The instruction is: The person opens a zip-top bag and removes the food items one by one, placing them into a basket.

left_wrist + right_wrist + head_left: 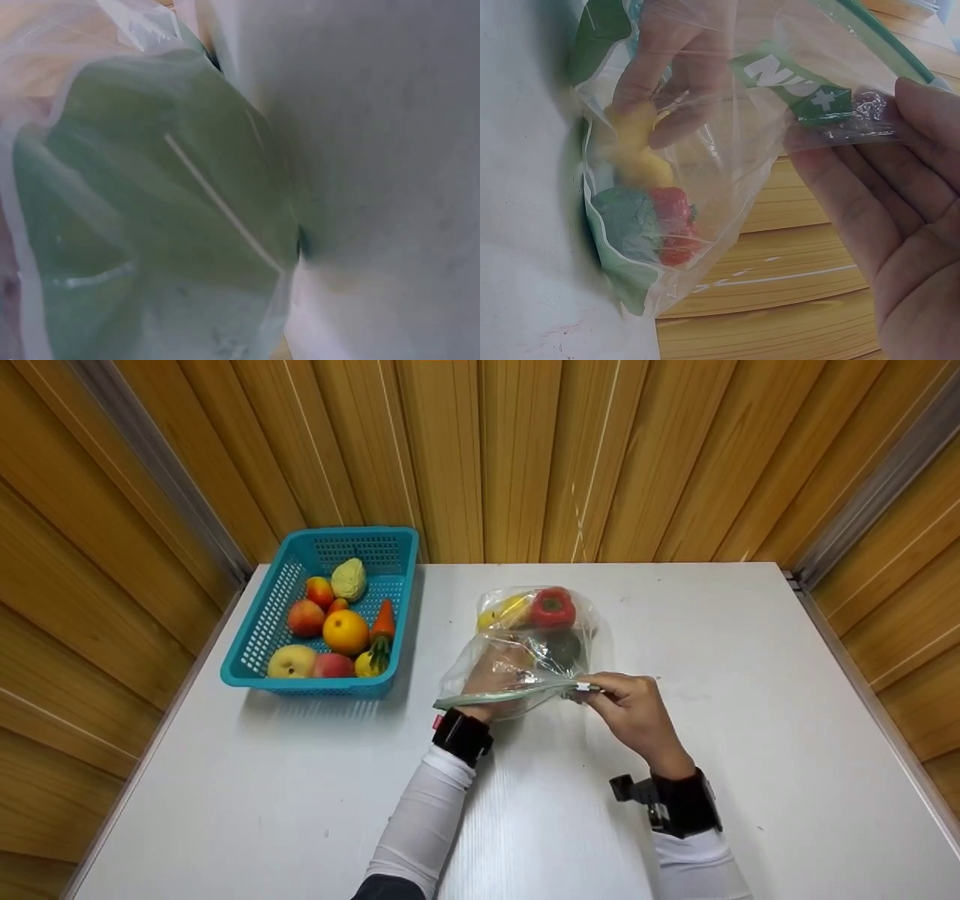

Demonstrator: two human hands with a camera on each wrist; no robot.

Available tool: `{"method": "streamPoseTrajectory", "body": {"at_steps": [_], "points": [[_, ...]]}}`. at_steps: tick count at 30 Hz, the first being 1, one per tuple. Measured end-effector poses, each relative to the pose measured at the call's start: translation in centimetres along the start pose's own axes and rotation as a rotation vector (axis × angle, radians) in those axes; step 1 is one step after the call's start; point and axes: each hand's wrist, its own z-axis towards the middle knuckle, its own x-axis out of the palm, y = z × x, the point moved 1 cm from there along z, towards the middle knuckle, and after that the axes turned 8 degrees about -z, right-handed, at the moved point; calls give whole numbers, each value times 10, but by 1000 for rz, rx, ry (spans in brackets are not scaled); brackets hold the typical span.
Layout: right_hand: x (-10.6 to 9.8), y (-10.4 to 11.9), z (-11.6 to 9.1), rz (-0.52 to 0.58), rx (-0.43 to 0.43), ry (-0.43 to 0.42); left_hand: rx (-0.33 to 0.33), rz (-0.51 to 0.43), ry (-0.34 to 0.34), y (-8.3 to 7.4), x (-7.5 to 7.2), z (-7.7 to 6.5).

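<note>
A clear zip bag (465, 682) with a green closure strip lies on the white table. My left hand (495, 667) reaches inside through its mouth; in the right wrist view the fingers (641, 64) pinch a yellow fruit or vegetable (641, 154). Beside that, within the bag, are a red bell pepper (553, 607) and a dark green rounded piece (561, 651). At the right end of the opening, my right hand (626, 709) grips the bag's edge between thumb and fingers. Green printed plastic (165, 187) fills much of the left wrist view, hiding the left hand there.
A teal basket (319, 683) stands at the left of the white table (750, 735). It holds an orange (346, 631), a carrot (383, 621), peaches and several other pieces. Wood-look panels (517, 457) rise behind the table and at both sides.
</note>
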Motion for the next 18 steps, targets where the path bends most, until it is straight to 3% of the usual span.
{"method": "streamPoseTrajectory", "body": {"at_steps": [1,3,8,18], "points": [[0,0,0,-9,5,0,13,17,-11,1,0,0],[0,1,0,-26,15,1,43,155,-40,2,-1,0],[-1,1,0,-53,20,-1,78,179,-57,5,-1,1],[-2,1,0,-24,33,-9,154,360,93,-4,-8,-1]]}}
